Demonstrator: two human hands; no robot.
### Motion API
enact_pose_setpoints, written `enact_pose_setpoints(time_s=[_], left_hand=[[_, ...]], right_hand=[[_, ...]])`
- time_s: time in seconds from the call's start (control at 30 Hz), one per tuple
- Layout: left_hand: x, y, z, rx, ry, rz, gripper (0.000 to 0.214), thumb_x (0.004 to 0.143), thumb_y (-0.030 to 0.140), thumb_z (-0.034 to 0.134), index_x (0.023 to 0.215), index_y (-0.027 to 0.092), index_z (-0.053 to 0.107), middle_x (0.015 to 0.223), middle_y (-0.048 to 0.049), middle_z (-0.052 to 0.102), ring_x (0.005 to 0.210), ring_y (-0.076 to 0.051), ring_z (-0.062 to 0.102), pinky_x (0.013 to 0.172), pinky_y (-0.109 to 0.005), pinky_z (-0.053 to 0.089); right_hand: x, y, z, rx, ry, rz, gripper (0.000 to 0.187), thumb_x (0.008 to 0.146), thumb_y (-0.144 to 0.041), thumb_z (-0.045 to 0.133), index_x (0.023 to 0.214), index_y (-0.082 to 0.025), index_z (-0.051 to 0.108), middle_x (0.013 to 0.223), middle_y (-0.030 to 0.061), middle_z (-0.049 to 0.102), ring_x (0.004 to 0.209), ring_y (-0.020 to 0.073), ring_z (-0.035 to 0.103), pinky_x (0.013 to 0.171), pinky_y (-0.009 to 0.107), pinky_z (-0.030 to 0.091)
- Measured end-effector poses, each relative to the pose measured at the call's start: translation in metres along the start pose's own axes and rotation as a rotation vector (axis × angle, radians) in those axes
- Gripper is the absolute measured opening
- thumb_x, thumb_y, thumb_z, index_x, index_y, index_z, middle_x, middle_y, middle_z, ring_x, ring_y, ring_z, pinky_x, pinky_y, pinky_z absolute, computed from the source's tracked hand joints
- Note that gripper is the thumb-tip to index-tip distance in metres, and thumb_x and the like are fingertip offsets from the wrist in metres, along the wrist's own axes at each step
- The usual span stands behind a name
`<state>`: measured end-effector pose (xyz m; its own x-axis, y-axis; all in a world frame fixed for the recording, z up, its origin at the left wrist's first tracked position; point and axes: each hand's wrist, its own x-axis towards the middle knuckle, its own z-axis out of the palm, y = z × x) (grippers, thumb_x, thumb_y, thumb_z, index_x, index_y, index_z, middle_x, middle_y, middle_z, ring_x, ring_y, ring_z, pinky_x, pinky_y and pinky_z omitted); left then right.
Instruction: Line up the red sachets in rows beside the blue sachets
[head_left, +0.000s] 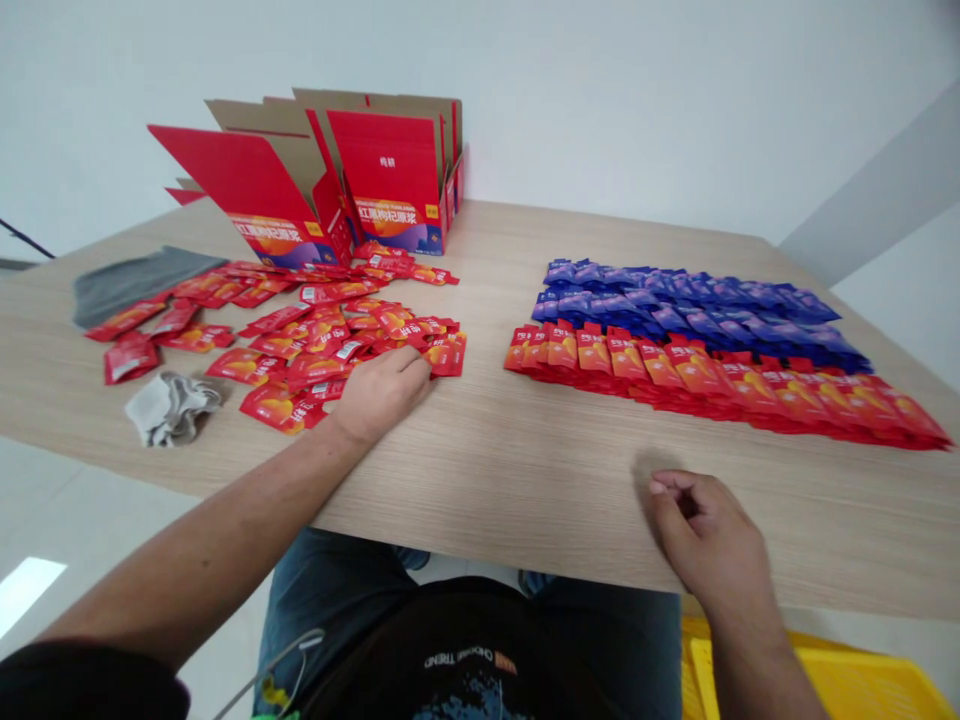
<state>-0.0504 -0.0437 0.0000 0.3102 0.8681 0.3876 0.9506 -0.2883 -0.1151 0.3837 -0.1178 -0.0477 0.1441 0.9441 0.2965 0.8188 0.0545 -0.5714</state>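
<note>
My left hand point(386, 392) reaches to the right end of a loose heap of red pouches point(315, 342). Its fingers are curled over a red pouch point(448, 354) that sticks out beyond the knuckles; the fingertips are hidden. Near the front edge of the table, my right hand point(712, 535) rests with its fingers curled in and the thumb against them, and nothing shows in it. Ahead of that hand lies an overlapping row of red pouches point(645, 362) with orange fruit prints. Behind it run two rows of blue-purple pouches point(675, 300).
Open red cartons point(386, 170) stand at the back left against the wall. A grey cloth point(142, 280) and a crumpled grey-white cloth point(172, 408) lie on the left of the table point(480, 460). Below the table at the right is a yellow crate point(862, 680).
</note>
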Motion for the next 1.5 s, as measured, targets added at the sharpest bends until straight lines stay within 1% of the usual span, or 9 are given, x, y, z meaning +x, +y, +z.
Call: enact_pose_setpoints(time_s=[0.1, 0.23, 0.37, 0.53, 0.73, 1.0, 1.23, 1.4, 1.5], left_hand=[[-0.024, 0.017, -0.02, -0.067, 0.204, 0.093, 0.028, 0.106, 0.026, 0.055, 0.085, 0.02, 0.073, 0.089, -0.0072, 0.073, 0.08, -0.02, 0.07, 0.071, -0.032, 0.054], [-0.047, 0.061, -0.04, -0.188, 0.392, 0.377, 0.011, 0.1, 0.018, 0.066, 0.092, 0.022, 0.073, 0.093, -0.0026, 0.077, 0.08, -0.017, 0.071, 0.071, -0.03, 0.058], [-0.048, 0.099, -0.047, -0.338, 0.406, 0.552, 0.012, 0.098, 0.012, 0.065, 0.094, 0.021, 0.072, 0.09, -0.0024, 0.078, 0.074, -0.017, 0.069, 0.064, -0.03, 0.056], [-0.043, 0.118, -0.045, -0.442, 0.35, 0.65, 0.017, 0.098, 0.01, 0.06, 0.096, 0.021, 0.072, 0.091, -0.0028, 0.078, 0.072, -0.016, 0.067, 0.059, -0.029, 0.053], [-0.051, 0.118, -0.034, -0.479, 0.3, 0.585, 0.02, 0.097, 0.011, 0.064, 0.112, 0.021, 0.072, 0.099, -0.0041, 0.08, 0.083, -0.02, 0.072, 0.074, -0.033, 0.062], [-0.076, 0.087, -0.015, -0.592, 0.138, 0.265, 0.016, 0.105, 0.028, 0.057, 0.098, 0.025, 0.071, 0.091, -0.0015, 0.076, 0.079, -0.018, 0.075, 0.074, -0.029, 0.062], [-0.079, 0.083, -0.007, -0.613, 0.059, 0.183, 0.017, 0.105, 0.032, 0.058, 0.095, 0.026, 0.07, 0.089, 0.0011, 0.076, 0.08, -0.017, 0.075, 0.074, -0.027, 0.06], [-0.08, 0.083, -0.004, -0.605, 0.062, 0.173, 0.019, 0.106, 0.035, 0.058, 0.095, 0.026, 0.071, 0.089, 0.0011, 0.076, 0.08, -0.017, 0.074, 0.076, -0.027, 0.059], [-0.081, 0.082, -0.002, -0.589, 0.03, 0.157, 0.022, 0.106, 0.038, 0.057, 0.095, 0.026, 0.072, 0.09, 0.0002, 0.076, 0.081, -0.018, 0.074, 0.077, -0.028, 0.059]], right_hand=[[-0.008, -0.011, 0.001, 0.088, -0.025, 0.107, 0.037, 0.085, -0.059, 0.064, 0.092, -0.025, 0.078, 0.087, 0.0102, 0.078, 0.08, 0.0286, 0.071, 0.078, 0.043, 0.057], [-0.019, -0.06, 0.011, 0.449, -0.29, 0.287, 0.045, 0.086, -0.064, 0.067, 0.101, -0.023, 0.078, 0.084, 0.0081, 0.078, 0.062, 0.0211, 0.065, 0.054, 0.033, 0.05], [-0.017, -0.111, 0.027, 0.792, -0.487, 0.36, 0.044, 0.087, -0.064, 0.07, 0.098, -0.022, 0.072, 0.08, 0.0037, 0.074, 0.049, 0.0124, 0.053, 0.041, 0.025, 0.038], [-0.011, -0.123, 0.038, 0.89, -0.541, 0.427, 0.04, 0.085, -0.061, 0.072, 0.079, -0.024, 0.058, 0.05, -0.0074, 0.052, 0.039, 0.0094, 0.041, 0.038, 0.021, 0.032], [0.006, -0.094, 0.017, 0.818, -0.431, 0.392, 0.039, 0.082, -0.06, 0.073, 0.082, -0.024, 0.06, 0.05, -0.0073, 0.053, 0.041, 0.0102, 0.043, 0.039, 0.021, 0.033], [0.103, 0.005, -0.072, 0.573, 0.029, 0.38, 0.034, 0.082, -0.052, 0.074, 0.077, -0.025, 0.054, 0.054, -0.007, 0.048, 0.042, 0.0097, 0.041, 0.04, 0.022, 0.031], [0.194, 0.044, -0.092, 0.287, -0.072, 0.513, 0.015, 0.096, -0.033, 0.061, 0.085, -0.024, 0.055, 0.054, -0.0063, 0.045, 0.043, 0.0116, 0.039, 0.044, 0.025, 0.032], [0.22, 0.053, -0.08, 0.08, -0.149, 0.496, 0.02, 0.094, -0.031, 0.067, 0.077, -0.022, 0.06, 0.048, -0.007, 0.038, 0.043, 0.0125, 0.036, 0.048, 0.027, 0.033], [0.229, 0.057, -0.075, -0.115, -0.178, 0.443, 0.024, 0.091, -0.023, 0.068, 0.068, -0.021, 0.065, 0.047, -0.0018, 0.046, 0.052, 0.0171, 0.051, 0.057, 0.029, 0.04]])
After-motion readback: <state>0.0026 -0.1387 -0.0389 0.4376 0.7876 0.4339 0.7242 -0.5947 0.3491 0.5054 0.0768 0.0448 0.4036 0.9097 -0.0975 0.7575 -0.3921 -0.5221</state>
